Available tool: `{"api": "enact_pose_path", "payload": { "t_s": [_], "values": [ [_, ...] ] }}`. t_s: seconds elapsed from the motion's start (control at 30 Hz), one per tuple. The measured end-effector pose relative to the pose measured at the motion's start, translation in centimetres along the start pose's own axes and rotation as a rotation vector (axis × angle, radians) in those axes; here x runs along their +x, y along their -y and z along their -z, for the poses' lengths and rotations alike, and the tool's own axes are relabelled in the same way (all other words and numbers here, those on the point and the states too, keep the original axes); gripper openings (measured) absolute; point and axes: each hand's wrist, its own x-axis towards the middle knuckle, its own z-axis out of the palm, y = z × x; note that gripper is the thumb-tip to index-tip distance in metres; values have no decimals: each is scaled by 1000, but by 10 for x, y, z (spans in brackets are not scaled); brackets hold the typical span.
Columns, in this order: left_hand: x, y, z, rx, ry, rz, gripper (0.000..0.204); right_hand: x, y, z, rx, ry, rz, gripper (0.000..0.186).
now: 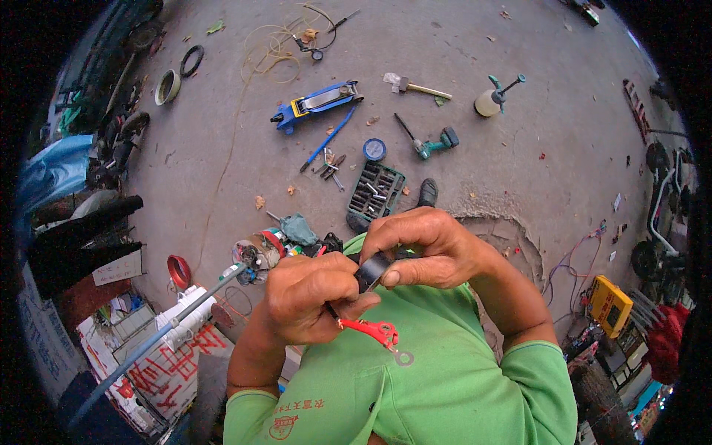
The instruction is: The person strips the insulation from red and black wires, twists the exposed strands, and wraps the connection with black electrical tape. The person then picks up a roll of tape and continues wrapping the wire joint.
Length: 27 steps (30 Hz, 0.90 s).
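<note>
Close in front of my green shirt, both hands meet around a black roll of tape [374,271]. My right hand [430,248] pinches the roll between thumb and fingers. Fingers curled, my left hand [308,297] is closed on a red piece with a black end [371,331], which sticks out below the fist and has a metal ring [404,359] at its tip. A bit of red also shows above this fist. The left fingertips come up against the tape roll. What lies inside the left fist is hidden.
On the concrete floor ahead are a socket set [376,190], a blue floor jack [317,104], a cordless impact wrench [434,144], a mallet [415,87] and a spray bottle [489,101]. A long metal bar [174,322] slants at left. A yellow case [610,305] stands right.
</note>
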Motion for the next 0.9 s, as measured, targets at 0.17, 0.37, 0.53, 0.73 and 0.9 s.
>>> {"api": "enact_pose_path", "payload": {
  "t_s": [0.17, 0.37, 0.53, 0.73, 0.9],
  "values": [
    [5, -2, 1, 35, 44, 9, 31, 1, 0, 1, 13, 2, 9, 31],
    [1, 2, 2, -25, 25, 32, 33, 1, 1, 3, -3, 9, 1, 31],
    [8, -1, 0, 10, -2, 7, 33, 2, 1, 4, -4, 9, -2, 32],
    [-1, 4, 7, -4, 54, 47, 33, 3, 1, 4, 0, 1, 5, 33],
    [2, 6, -1, -20, -43, 5, 35, 4, 0, 4, -14, 7, 5, 33]
  ]
}}
